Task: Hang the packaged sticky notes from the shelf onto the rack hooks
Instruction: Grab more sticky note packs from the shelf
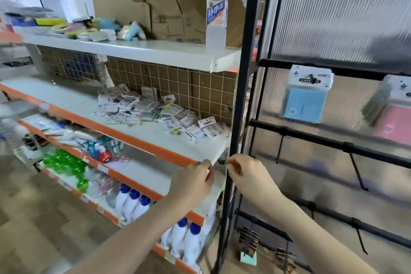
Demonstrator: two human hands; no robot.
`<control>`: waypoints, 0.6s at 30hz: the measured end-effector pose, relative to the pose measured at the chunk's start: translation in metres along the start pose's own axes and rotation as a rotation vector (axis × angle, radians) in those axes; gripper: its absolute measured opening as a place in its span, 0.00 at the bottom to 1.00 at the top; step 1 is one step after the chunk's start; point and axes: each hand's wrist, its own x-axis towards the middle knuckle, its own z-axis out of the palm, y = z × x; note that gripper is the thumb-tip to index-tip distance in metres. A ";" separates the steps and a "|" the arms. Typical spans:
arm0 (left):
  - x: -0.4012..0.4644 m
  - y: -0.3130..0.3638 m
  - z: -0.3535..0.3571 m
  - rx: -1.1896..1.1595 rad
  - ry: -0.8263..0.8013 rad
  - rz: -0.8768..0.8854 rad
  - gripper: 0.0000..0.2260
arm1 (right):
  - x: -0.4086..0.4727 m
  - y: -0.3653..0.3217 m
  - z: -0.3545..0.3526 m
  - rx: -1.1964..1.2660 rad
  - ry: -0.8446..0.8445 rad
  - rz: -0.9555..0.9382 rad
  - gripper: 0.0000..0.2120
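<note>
A pile of small packaged sticky notes (155, 111) lies on the middle white shelf (73, 100) with the orange edge. To the right stands the black rack (235, 118). A blue sticky note pack (307, 95) hangs on one of its upper hooks, and a pink pack (393, 122) hangs at the far right. Lower down, an empty hook (358, 173) sticks out of the rack. My left hand (195, 181) hovers at the shelf's front corner with loosely curled fingers and holds nothing. My right hand (244, 173) is beside the rack post, also loosely curled and empty.
A water bottle (216, 13) and cardboard boxes (169, 13) stand on the top shelf. White bottles with blue caps (133, 200) and green items (64, 160) fill the lower shelves. Small packs (248, 240) hang low on the rack.
</note>
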 end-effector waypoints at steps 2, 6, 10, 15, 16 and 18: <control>-0.002 -0.028 -0.004 0.038 -0.017 -0.043 0.10 | 0.015 -0.015 0.023 -0.018 -0.056 -0.044 0.08; 0.001 -0.100 -0.006 0.067 -0.048 -0.145 0.09 | 0.059 -0.047 0.069 -0.076 -0.161 -0.082 0.09; 0.009 -0.178 -0.012 0.055 -0.066 -0.236 0.09 | 0.111 -0.077 0.119 -0.119 -0.218 -0.073 0.11; 0.029 -0.269 -0.031 0.082 -0.087 -0.277 0.12 | 0.171 -0.113 0.182 -0.179 -0.264 -0.053 0.11; 0.033 -0.284 -0.035 0.086 -0.098 -0.281 0.11 | 0.182 -0.119 0.193 -0.190 -0.270 -0.048 0.11; 0.042 -0.313 -0.043 0.107 -0.124 -0.277 0.10 | 0.203 -0.130 0.213 -0.195 -0.275 -0.030 0.11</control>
